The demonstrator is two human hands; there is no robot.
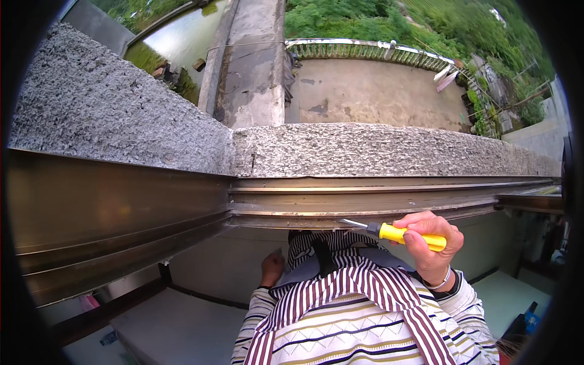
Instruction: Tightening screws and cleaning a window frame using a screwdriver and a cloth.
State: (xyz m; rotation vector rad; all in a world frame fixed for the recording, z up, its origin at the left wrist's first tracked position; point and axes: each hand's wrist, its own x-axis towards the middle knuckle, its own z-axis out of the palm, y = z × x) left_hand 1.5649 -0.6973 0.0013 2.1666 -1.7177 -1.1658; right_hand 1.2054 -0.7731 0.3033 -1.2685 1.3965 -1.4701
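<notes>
My right hand (431,243) grips a yellow-handled screwdriver (401,234) with a black collar. Its metal tip points left and touches the lower edge of a brown metal window track (365,201) that runs across the view. My left hand (272,267) hangs lower, pressed against the grey wall below the track, with its fingers curled; it looks to hold nothing. A striped shirt and scarf (359,304) fill the bottom middle.
A rough grey concrete sill (365,152) lies beyond the track. Far below outside are a concrete yard (371,91) with a railing, a pond and green bushes. A white ledge (182,322) sits at lower left, and dark items lie at lower right.
</notes>
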